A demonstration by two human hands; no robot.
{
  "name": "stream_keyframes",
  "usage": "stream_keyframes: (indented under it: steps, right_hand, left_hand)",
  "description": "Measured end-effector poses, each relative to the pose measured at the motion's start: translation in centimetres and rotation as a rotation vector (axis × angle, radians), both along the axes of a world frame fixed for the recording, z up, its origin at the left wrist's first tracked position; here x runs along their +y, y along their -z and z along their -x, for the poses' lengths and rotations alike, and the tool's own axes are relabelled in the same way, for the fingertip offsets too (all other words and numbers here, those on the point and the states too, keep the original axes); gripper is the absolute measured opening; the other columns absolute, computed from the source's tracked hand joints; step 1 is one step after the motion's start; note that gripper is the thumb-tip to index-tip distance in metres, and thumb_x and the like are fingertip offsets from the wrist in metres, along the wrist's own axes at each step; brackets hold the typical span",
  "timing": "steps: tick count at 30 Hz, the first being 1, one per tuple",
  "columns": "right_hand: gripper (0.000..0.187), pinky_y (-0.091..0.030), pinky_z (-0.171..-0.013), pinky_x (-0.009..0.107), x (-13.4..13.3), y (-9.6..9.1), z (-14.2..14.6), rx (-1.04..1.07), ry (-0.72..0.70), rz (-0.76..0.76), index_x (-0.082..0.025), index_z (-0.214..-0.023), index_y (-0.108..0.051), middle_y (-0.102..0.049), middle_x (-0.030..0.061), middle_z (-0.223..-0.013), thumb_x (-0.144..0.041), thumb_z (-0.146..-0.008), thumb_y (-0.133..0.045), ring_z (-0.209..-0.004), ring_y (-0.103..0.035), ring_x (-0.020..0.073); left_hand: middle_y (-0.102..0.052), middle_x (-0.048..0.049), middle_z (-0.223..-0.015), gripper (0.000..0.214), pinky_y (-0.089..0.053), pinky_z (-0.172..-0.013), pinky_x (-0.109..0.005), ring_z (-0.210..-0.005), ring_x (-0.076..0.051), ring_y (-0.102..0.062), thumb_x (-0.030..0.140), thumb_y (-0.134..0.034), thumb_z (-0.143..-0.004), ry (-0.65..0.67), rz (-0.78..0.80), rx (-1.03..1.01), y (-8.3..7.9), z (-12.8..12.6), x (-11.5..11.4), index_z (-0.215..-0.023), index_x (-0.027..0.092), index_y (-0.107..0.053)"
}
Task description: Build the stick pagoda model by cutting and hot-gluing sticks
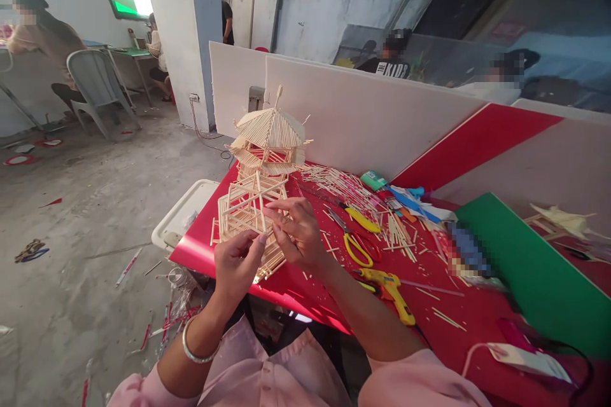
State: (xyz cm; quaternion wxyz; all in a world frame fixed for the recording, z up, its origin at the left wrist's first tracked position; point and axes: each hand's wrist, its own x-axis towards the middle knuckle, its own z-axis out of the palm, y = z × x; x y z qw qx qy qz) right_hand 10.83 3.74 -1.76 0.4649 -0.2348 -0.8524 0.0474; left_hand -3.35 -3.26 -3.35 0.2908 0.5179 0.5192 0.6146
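A small pagoda-like model point(260, 168) built of thin wooden sticks stands at the left end of the red table point(296, 292). My left hand point(237, 262) is closed in a pinch against the model's lower frame. My right hand point(296, 230) is also pinched at the frame, fingertips on a thin stick. Both hands meet at the near side of the lower storey. A silver bangle circles my left wrist.
Loose sticks point(341, 186), yellow-handled scissors point(356, 245) and a yellow glue gun point(389, 289) lie right of my hands. A green board point(529, 267) covers the right side. White partition panels point(363, 117) stand behind. Other people sit beyond them and at far left.
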Motion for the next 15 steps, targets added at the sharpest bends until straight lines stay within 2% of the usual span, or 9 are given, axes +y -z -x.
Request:
stream_keyframes:
  steps: [8, 15]
  right_hand:
    - [0.046, -0.047, -0.093, 0.048, -0.25, -0.1, -0.09, -0.035, 0.021, 0.061, -0.033, -0.127, -0.063, -0.066, 0.0043, -0.116, -0.017, -0.085, -0.051, -0.107, -0.056, 0.0243]
    - [0.05, -0.048, -0.092, 0.046, -0.28, -0.19, 0.05, -0.015, 0.009, 0.027, -0.033, -0.13, -0.06, -0.066, 0.005, -0.114, -0.014, -0.085, -0.052, -0.105, -0.056, 0.0239]
  left_hand:
    - [-0.047, 0.0032, -0.042, 0.045, -0.034, -0.042, -0.019, -0.041, -0.007, -0.042, 0.043, -0.058, -0.088, 0.027, 0.011, 0.0, 0.02, 0.13, -0.14, -0.051, 0.018, -0.051]
    - [-0.048, 0.0034, -0.043, 0.045, -0.034, -0.043, -0.019, -0.041, -0.007, -0.043, 0.04, -0.057, -0.089, 0.041, 0.014, -0.012, 0.22, 0.24, -0.16, -0.051, 0.018, -0.05]
